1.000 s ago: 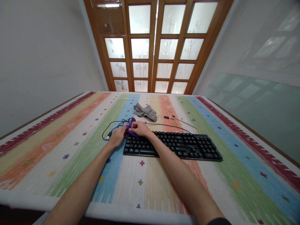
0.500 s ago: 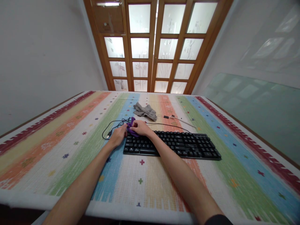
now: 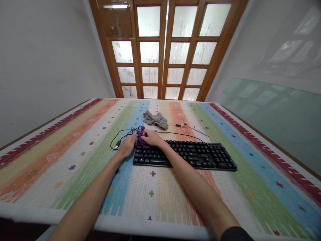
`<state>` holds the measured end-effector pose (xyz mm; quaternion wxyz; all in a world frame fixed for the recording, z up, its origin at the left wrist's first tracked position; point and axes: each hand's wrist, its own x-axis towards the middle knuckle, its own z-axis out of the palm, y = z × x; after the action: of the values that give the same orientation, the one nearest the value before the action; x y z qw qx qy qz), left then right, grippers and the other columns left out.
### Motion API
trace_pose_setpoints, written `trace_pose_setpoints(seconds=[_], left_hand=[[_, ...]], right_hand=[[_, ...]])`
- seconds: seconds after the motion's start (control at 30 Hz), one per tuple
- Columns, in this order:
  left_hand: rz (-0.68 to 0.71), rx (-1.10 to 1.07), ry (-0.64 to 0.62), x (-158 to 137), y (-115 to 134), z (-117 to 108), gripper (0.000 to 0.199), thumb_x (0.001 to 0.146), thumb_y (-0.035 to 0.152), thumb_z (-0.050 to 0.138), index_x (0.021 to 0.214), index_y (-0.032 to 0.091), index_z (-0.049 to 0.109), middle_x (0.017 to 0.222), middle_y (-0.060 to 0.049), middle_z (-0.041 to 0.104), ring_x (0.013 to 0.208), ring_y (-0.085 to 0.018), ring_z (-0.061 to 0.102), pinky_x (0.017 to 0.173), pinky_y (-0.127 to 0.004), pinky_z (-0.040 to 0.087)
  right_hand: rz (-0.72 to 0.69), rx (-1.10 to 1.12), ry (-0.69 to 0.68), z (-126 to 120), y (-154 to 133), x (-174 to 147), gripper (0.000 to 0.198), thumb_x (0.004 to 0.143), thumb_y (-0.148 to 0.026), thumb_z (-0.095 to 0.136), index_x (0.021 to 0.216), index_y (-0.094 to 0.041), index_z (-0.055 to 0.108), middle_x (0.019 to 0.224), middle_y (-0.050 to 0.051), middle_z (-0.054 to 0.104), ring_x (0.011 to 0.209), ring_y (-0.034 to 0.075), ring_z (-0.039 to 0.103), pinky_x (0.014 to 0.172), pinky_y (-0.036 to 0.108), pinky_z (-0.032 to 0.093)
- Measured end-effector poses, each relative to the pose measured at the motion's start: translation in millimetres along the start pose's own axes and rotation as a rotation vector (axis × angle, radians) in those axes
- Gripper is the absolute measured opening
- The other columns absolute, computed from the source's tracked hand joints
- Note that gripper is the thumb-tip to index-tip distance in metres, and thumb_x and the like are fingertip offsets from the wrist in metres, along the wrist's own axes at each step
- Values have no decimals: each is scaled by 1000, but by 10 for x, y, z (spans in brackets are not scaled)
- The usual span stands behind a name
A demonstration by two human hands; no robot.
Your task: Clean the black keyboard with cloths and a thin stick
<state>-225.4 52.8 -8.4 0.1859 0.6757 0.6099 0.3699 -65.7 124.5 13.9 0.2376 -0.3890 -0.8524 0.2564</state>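
Note:
A black keyboard (image 3: 203,155) lies flat on the table, its space bar side towards me. My right hand (image 3: 151,138) pinches a bunched purple cloth (image 3: 144,143), which rests over the keys at the upper left. My left hand (image 3: 128,146) is closed at the keyboard's far left corner, its fingertips up against the cloth; the exact grip there is partly hidden. Just beyond and to the left of that hand, the black cable (image 3: 120,131) lies in loops, with its USB plug (image 3: 117,144) beside the knuckles.
Behind the hands sits a crumpled grey cloth (image 3: 155,119). To its right are a small dark piece (image 3: 178,125) and a thin pale stick (image 3: 198,130). A striped tablecloth (image 3: 82,160) covers the table, and wooden glazed doors (image 3: 163,50) stand beyond it.
Both hands stay at the keyboard's upper left with the purple cloth, shifted only very slightly. The whole view has moved a little; the keyboard and grey cloth lie as before.

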Motion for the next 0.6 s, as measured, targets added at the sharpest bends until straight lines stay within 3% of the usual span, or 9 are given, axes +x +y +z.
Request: trace_pose_setpoints(seconds=[0.13, 0.33, 0.47, 0.53, 0.6], left_hand=[[-4, -18, -7, -5, 3, -6, 71, 97, 67, 11, 59, 25, 52, 53, -2, 52, 72, -23, 61, 82, -34, 49], [-3, -37, -32, -7, -2, 0, 66, 99, 59, 15, 88, 20, 67, 58, 0, 54, 64, -20, 59, 70, -32, 47], [-8, -36, -37, -7, 11, -1, 66, 99, 57, 15, 93, 19, 69, 59, 1, 55, 63, -19, 58, 68, -31, 46], [0, -21, -39, -5, 13, -4, 65, 99, 55, 15, 92, 19, 68, 58, 1, 54, 63, -19, 58, 69, -32, 47], [6, -7, -36, -2, 8, -6, 64, 100, 55, 15, 87, 20, 67, 58, 0, 55, 63, -20, 58, 70, -32, 47]], right_hand=[[5, -55, 74, -28, -2, 19, 19, 79, -19, 64, 63, -19, 53, 76, 4, 59, 79, 17, 52, 72, 27, 37], [76, -115, 280, -255, -38, 36, 18, 82, -22, 60, 65, -19, 56, 77, 4, 61, 81, 20, 53, 79, 31, 38], [-16, -281, 474, -408, -118, -30, 12, 83, -21, 58, 72, -19, 60, 83, 8, 64, 92, 25, 52, 83, 35, 37], [-124, -353, 402, -427, -147, -63, 10, 84, -21, 58, 75, -18, 62, 87, 9, 65, 92, 24, 53, 81, 33, 36], [-219, -385, 165, -411, -152, -76, 6, 82, -21, 63, 77, -18, 64, 86, 8, 66, 86, 22, 55, 74, 31, 35]])
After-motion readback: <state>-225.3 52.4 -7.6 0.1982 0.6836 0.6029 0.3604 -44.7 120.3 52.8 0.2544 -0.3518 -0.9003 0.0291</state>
